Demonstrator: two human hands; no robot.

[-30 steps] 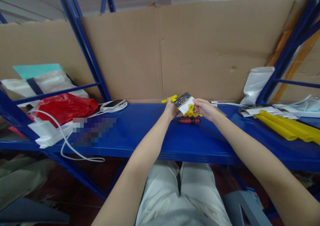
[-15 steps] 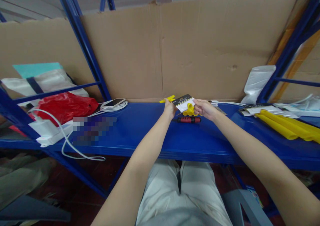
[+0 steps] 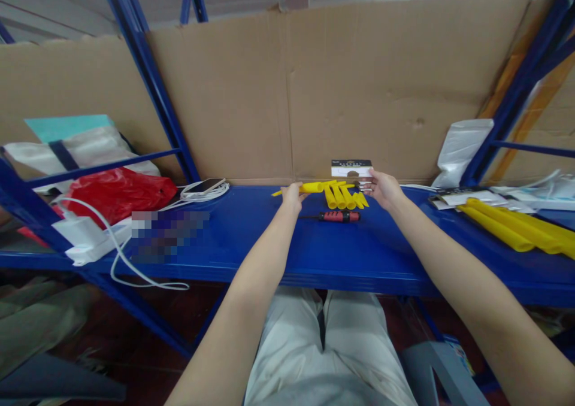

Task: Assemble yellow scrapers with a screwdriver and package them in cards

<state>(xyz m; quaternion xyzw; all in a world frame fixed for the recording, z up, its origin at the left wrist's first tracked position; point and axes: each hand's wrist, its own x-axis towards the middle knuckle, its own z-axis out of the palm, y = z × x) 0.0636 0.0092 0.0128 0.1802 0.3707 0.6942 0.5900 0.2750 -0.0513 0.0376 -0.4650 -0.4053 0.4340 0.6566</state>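
Left hand [image 3: 291,193], frame centre, pinching single yellow tube [image 3: 300,188]; tube's long axis runs left-right, pointed end toward frame left. Right hand [image 3: 381,189] just right, fingers closed on card pack [image 3: 351,168] with yellow tubes [image 3: 344,195] fanning down onto blue shelf [image 3: 314,250]. Red screwdriver [image 3: 338,216] lies below, between hands, untouched.

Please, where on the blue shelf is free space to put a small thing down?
The blue metal shelf is bare along its front, from the red-handled screwdriver toward the edge, and between the white cable and left hand. Crowded: the small yellow tubes at the right hand, and the long yellow rolls at right.
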